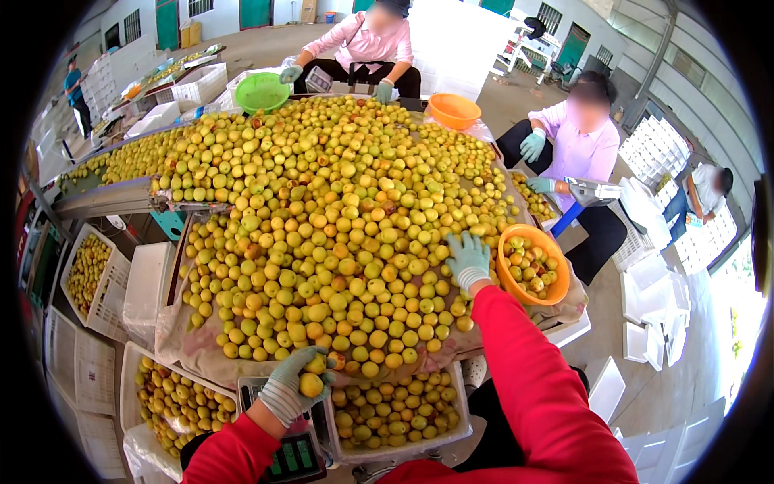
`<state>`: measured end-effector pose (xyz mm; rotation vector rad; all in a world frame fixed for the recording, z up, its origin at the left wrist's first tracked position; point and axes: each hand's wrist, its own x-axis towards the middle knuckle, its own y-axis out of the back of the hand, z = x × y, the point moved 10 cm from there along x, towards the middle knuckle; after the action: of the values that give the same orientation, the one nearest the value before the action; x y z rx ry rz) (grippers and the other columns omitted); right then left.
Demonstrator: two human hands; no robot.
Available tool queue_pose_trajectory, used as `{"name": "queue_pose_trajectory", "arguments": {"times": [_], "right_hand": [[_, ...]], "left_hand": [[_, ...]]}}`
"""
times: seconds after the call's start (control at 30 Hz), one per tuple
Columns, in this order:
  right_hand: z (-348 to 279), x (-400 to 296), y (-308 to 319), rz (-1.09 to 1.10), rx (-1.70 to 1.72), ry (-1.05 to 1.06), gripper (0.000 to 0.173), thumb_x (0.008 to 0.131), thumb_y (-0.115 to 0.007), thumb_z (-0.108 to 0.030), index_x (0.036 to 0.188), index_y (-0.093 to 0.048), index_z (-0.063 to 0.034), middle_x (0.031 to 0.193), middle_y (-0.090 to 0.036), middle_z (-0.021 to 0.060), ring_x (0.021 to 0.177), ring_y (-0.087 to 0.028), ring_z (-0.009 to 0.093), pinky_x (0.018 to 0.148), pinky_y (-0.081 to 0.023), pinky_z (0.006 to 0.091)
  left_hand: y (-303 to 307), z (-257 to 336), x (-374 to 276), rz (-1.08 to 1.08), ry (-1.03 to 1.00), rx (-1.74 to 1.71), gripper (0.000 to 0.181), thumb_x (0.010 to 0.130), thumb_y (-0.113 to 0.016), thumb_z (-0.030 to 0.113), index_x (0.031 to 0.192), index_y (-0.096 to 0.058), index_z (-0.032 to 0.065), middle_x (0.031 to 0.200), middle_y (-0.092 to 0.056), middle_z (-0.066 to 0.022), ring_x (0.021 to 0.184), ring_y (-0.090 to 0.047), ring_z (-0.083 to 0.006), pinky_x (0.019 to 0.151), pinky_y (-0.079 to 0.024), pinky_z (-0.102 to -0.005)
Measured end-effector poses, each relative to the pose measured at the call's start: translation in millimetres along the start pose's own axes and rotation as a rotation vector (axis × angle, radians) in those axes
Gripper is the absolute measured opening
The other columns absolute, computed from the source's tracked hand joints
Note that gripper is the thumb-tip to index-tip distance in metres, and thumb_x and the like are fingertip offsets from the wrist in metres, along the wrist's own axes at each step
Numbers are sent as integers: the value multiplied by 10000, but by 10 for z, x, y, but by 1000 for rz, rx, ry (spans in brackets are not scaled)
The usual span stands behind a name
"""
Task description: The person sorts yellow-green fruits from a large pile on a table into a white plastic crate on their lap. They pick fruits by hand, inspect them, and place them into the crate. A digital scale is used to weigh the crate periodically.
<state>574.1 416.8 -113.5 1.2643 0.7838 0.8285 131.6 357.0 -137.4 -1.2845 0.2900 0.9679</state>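
A broad heap of round yellow-green fruits [338, 242], some with reddish-brown patches, covers the cloth-lined table [199, 357] before me. My left hand [290, 384], in a pale green glove with a striped cuff, holds at least two fruits [311, 385] at the table's near edge. It is above a digital scale [296, 454], which it partly hides. On the right side of the heap, my gloved right hand [470, 257] lies palm down with its fingers spread, touching the fruits. Just right of it stands an orange bowl [559, 290] partly filled with fruits.
Below the near edge sit two white crates of fruit [462, 417] [130, 387]. A conveyor [109, 202] joins the heap at left. Across the table are a person [369, 42], a green bowl [262, 92] and an orange bowl [453, 111]. Another person [580, 133] sits at right beside a scale [595, 189].
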Motion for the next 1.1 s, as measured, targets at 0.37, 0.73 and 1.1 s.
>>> {"name": "queue_pose_trajectory", "arguments": {"times": [0.37,0.73,1.1], "right_hand": [[-1094,663,333,-69,343,-139,910,868,-570,-635,1570,-209,-180,1589,-289,186,1491,-220,365,1158,-171,625],[-3015,203,537,-86,349,283,799,927,-474,-625,1564,-251,-197,1592,-238,246,1476,-217,413,1189,-161,547],[-2915,-1483,425,48,163,942,652,964,-534,-463,1515,-353,-166,1576,-289,176,1459,-229,399,1191,-176,541]], "left_hand": [[-84,-27,11,-18,41,-48,329,945,-628,245,1197,-558,46,1062,-633,-176,785,-678,-294,555,-561,-375],[-39,1,58,11,15,-41,306,943,-654,291,1164,-578,93,1007,-650,-134,767,-660,-248,606,-571,-369],[100,-84,41,56,18,-70,323,1006,-522,399,1150,-578,115,1022,-673,-125,777,-669,-266,603,-559,-372]]}}
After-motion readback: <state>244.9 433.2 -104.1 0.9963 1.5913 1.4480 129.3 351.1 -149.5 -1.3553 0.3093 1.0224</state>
